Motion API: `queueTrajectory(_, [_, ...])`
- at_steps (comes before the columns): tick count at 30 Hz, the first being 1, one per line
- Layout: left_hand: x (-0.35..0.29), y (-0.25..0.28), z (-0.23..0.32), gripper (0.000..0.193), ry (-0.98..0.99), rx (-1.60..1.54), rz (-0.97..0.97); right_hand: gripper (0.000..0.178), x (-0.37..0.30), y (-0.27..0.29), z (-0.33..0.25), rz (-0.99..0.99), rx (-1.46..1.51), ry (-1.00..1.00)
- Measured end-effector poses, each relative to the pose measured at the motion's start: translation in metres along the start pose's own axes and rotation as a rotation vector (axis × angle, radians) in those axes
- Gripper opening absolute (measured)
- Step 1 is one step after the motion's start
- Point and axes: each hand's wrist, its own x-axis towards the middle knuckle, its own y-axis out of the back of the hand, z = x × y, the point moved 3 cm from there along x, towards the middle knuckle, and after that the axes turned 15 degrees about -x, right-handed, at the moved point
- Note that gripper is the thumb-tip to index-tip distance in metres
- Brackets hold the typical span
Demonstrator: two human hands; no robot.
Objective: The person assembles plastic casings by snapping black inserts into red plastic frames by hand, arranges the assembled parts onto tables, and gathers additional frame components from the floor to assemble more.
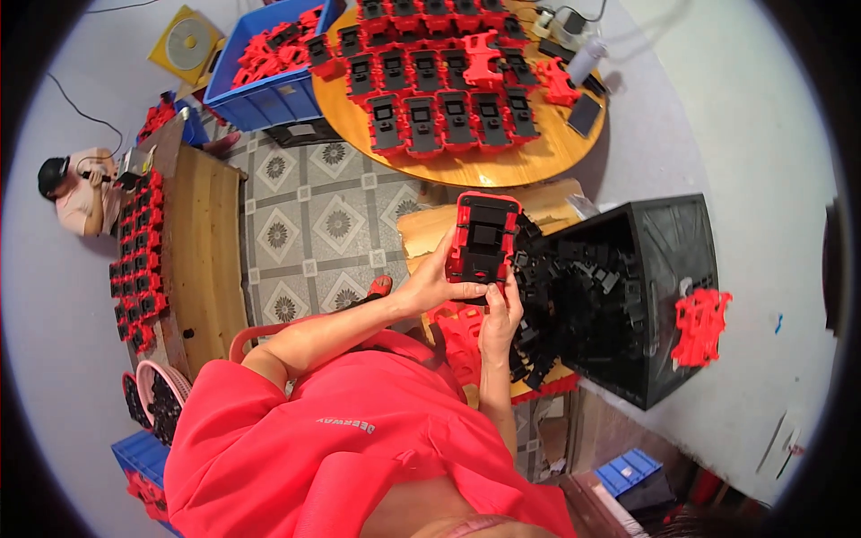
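Observation:
I hold a red plastic housing with a black insert [484, 235] upright in front of me. My left hand [437, 280] grips its lower left edge. My right hand [499, 311] presses on its bottom edge from below, fingers curled against the black part. Just to the right stands a black bin [668, 269] full of small black plastic parts [574, 305]. Beneath my hands lies a pile of red parts [462, 336].
A round wooden table [502, 166] ahead carries rows of finished red-and-black housings [448, 112]. A blue crate [265, 103] of red parts stands at its left. At far left, another person [76, 193] sits by a wooden bench [202, 255] lined with housings. Red pieces [700, 325] hang on the bin's right side.

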Motion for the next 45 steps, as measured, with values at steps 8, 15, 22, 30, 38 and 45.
queueTrajectory(8, [0.003, 0.043, 0.012, 0.099, -0.051, -0.267, 0.306, 0.063, 0.04, -0.035, 0.008, -0.273, -0.16, 0.055])
queueTrajectory(15, [-0.011, 0.148, 0.03, 0.093, -0.156, -0.216, 0.733, 0.043, 0.051, -0.054, 0.037, -0.191, -0.29, -0.335])
queueTrajectory(22, [-0.084, 0.204, 0.045, 0.068, -0.098, -0.28, 0.996, 0.037, 0.16, -0.072, 0.03, -0.186, -0.399, -0.084])
queueTrajectory(30, [-0.122, 0.22, 0.028, 0.057, 0.0, -0.459, 1.088, 0.09, 0.385, -0.108, 0.029, 0.264, -0.698, 0.236])
queueTrajectory(38, [-0.107, 0.269, 0.052, 0.065, -0.05, -0.58, 1.02, 0.055, 0.498, -0.054, 0.04, 0.298, -0.881, 0.398])
queueTrajectory(45, [-0.131, 0.306, 0.066, 0.08, -0.218, -0.692, 1.118, 0.076, 0.476, -0.107, 0.041, 0.324, -0.812, 0.217])
